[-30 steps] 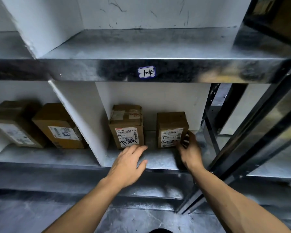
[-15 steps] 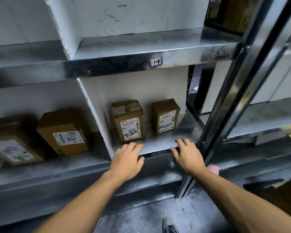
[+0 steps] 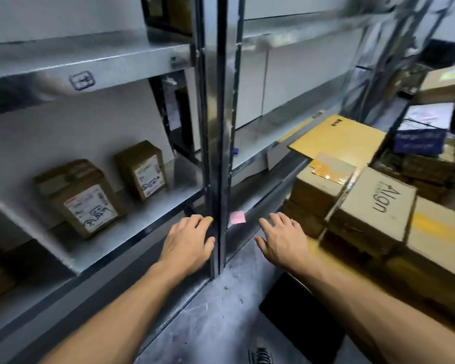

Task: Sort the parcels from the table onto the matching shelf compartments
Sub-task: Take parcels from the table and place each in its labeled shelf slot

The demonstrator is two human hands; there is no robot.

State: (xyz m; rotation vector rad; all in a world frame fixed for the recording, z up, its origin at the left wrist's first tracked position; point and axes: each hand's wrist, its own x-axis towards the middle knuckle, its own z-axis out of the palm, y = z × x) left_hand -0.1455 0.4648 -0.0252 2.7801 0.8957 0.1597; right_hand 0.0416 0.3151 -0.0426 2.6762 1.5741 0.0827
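Two brown cardboard parcels stand in the shelf compartment at left: a larger one (image 3: 83,197) with a white label and black handwriting, and a smaller one (image 3: 142,169) behind and to its right. Both hands hold nothing. My left hand (image 3: 188,239) hovers with relaxed fingers just left of the metal shelf post (image 3: 216,132). My right hand (image 3: 281,237) is spread flat just right of the post, near a stack of parcels on the table, among them a box printed "Align" (image 3: 373,206) and a yellow padded envelope (image 3: 336,136).
A blue-outlined compartment tag (image 3: 81,80) sits on the upper shelf edge. A pink sticky note (image 3: 237,217) marks the lower shelf edge right of the post. More boxes (image 3: 428,169) pile up at far right. Grey floor and my shoe (image 3: 260,355) lie below.
My view has swung right, from the compartment toward the table's parcel pile. Both hands have drawn back from the shelf and moved right, the right one past the post. Neither holds anything.
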